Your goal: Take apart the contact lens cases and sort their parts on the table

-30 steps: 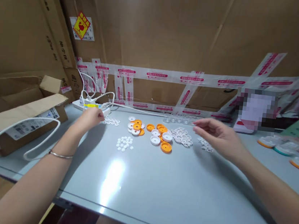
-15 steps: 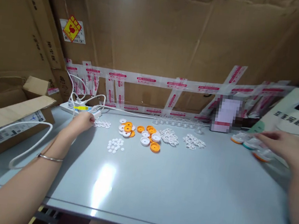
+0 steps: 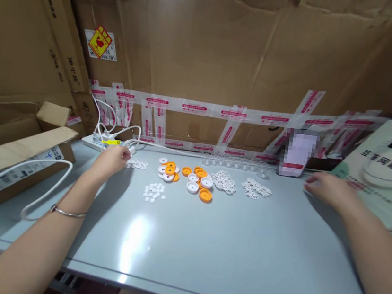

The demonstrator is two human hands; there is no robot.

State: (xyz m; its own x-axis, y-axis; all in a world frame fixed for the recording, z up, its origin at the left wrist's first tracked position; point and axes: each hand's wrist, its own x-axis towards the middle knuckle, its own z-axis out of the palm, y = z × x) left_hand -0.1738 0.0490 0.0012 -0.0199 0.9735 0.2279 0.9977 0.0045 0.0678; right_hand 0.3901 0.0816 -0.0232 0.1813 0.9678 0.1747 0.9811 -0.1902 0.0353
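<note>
Beside a patch of small white plastic pieces [image 3: 137, 164], my left hand [image 3: 115, 160] is closed, its fingertips pressed together. Whatever it may hold is too small or hidden. My right hand [image 3: 330, 189] rests low over the table at the right, between the phone and the printed board, fingers curled down and together. What lies under its palm is hidden. Between the hands are white and orange round caps [image 3: 205, 195] in two heaps, small white discs [image 3: 154, 192], white openwork pieces [image 3: 223, 182] with more openwork pieces [image 3: 255, 188], and a row of clear domes [image 3: 235, 163].
An open cardboard box [image 3: 19, 158] with a white cable [image 3: 51, 162] stands at the left. Behind are a power strip [image 3: 92, 142] and a large taped carton [image 3: 201, 47]. A phone [image 3: 298, 152] leans at the back right, near a printed board [image 3: 388, 175].
My right hand has moved left and lower; the clear domes with orange and teal bases near it are out of sight. My left hand stays by the white pieces. The view shifted slightly.
</note>
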